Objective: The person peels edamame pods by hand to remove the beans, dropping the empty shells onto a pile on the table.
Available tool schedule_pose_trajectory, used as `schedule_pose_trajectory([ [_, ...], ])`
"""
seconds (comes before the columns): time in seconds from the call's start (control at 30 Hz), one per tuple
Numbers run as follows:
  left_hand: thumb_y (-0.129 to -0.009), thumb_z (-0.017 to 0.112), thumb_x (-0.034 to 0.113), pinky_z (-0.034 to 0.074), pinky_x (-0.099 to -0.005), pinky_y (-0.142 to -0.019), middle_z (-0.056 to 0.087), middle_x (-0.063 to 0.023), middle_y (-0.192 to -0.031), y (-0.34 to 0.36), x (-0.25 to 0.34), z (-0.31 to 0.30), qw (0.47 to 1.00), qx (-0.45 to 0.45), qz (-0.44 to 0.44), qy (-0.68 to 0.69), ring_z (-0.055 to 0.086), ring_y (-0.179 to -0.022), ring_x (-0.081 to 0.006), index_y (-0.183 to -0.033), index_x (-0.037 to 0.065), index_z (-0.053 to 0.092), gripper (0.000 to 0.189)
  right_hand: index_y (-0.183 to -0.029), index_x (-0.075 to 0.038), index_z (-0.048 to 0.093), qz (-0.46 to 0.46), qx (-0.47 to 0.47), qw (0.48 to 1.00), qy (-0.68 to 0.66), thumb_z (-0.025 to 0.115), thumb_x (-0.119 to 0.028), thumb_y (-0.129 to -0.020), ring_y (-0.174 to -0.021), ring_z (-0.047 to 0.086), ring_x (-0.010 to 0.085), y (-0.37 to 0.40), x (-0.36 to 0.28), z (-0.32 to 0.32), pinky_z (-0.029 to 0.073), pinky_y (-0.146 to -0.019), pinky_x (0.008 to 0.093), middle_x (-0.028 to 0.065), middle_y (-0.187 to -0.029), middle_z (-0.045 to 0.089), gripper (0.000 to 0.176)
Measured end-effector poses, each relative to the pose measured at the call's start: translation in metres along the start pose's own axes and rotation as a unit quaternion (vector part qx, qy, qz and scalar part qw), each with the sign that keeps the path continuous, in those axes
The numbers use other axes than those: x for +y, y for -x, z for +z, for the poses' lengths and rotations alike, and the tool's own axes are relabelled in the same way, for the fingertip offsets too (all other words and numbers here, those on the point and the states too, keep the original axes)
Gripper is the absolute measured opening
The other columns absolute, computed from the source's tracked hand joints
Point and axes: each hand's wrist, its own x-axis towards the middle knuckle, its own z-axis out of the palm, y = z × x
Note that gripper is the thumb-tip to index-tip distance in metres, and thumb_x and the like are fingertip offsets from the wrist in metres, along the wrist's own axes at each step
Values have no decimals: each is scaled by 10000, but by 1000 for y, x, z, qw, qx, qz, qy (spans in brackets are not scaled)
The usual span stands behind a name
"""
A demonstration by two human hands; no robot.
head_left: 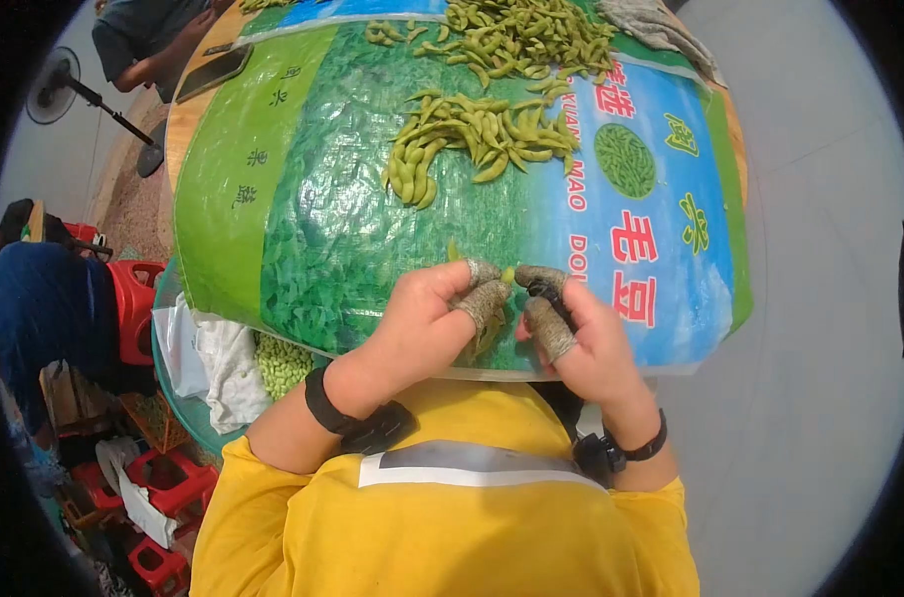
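Observation:
My left hand [434, 310] is closed on soybean pods [487, 338], which show below its thumb; another pod tip [453, 250] pokes out above the fingers. Close beside it, my right hand [589, 333] has its thumb and fingers drawn together; what they pinch is hidden. Wrappings cover the thumbs and some fingertips of both hands. Between the two hands a bright green bit of a pod or bean [508, 275] shows at the fingertips. A small pile of soybean pods [472, 134] lies on the printed plastic sheet [332, 189] ahead of my hands.
A larger pod heap [531, 40] lies at the far edge near a grey cloth [656, 30]. A phone [213, 74] rests at the far left. Shelled beans [282, 365] and a white cloth [228, 363] sit in a teal basin [188, 398]. Red stools [138, 308] and people are at left.

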Motion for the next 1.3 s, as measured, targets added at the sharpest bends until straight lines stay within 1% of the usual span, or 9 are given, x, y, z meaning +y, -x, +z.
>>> schedule_pose_trajectory([
  [0.27, -870, 517, 44, 465, -228, -638, 633, -9, -816, 0, 5, 4, 998, 15, 12, -59, 546, -724, -60, -963, 3, 615, 141, -1240, -4, 468, -25, -22, 999, -13, 491, -47, -885, -752, 613, 120, 0, 6, 6, 482, -681, 257, 74, -856, 630, 359],
  [0.37, -856, 520, 34, 473, -241, -636, 639, -6, -823, 2, 3, 4, 996, 30, 9, -81, 570, -731, -73, -944, 0, 611, 131, -1288, -57, 448, -30, -21, 999, -38, 478, -51, -915, -506, 469, 30, -1, 5, 12, 384, -438, 176, 4, -749, 583, 374],
  [0.47, -821, 549, 38, 480, -274, -620, 644, -46, -795, 2, 0, 6, 996, 52, 8, -69, 610, -705, -140, -922, 1, 604, 121, -1295, -55, 441, -29, -16, 998, -54, 475, -48, -915, -497, 456, 28, -2, 4, 15, 378, -432, 175, 5, -744, 577, 381],
  [0.53, -754, 559, 31, 472, -383, -597, 589, -181, -745, 2, 5, 6, 964, 96, 113, -223, 581, -683, -359, -859, 4, 584, 112, -1298, -53, 437, -8, -17, 995, -101, 475, -47, -913, -487, 441, 28, -3, 5, 16, 373, -428, 173, 7, -743, 572, 387],
  [0.67, -732, 565, 24, 463, -416, -608, 561, -200, -760, 5, 6, 10, 943, 123, 175, -255, 545, -720, -403, -858, 5, 561, 128, -1293, -59, 441, -15, -14, 995, -99, 481, -42, -907, -475, 418, 31, -4, 6, 15, 361, -417, 171, 8, -736, 559, 389],
  [0.77, -788, 570, 48, 457, -369, -581, 577, -131, -745, 4, 2, 8, 938, 94, 204, -266, 573, -686, -307, -890, 4, 562, 112, -1269, -80, 475, 81, -61, 966, -237, 502, -80, -908, -550, 472, 42, -6, 6, 9, 399, -468, 203, 13, -753, 566, 362],
  [0.87, -853, 579, 107, 425, -296, -541, 527, 1, -669, 1, 2, 4, 993, 34, -13, 109, 543, -631, -155, -903, 15, 578, 104, -1257, -119, 490, 172, -85, 899, -394, 504, -108, -916, -491, 401, 24, -9, 7, 6, 324, -408, 181, 0, -715, 537, 342],
  [0.93, -889, 579, 144, 393, -223, -536, 491, 77, -670, 4, 2, -10, 914, -79, -166, 363, 479, -636, -48, -946, 23, 591, 134, -1252, -133, 496, 165, -109, 895, -399, 497, -131, -923, -488, 410, 31, -8, 11, 7, 331, -420, 180, -10, -720, 540, 329],
  [1.3, -861, 603, 100, 438, -243, -563, 606, 30, -723, 2, -1, 2, 991, 54, 68, -102, 530, -648, -62, -835, 18, 626, 89, -1160, -40, 547, -58, -33, 997, -41, 481, -3, -759, -725, 588, 179, -8, 3, 11, 472, -673, 287, 109, -839, 621, 408],
])
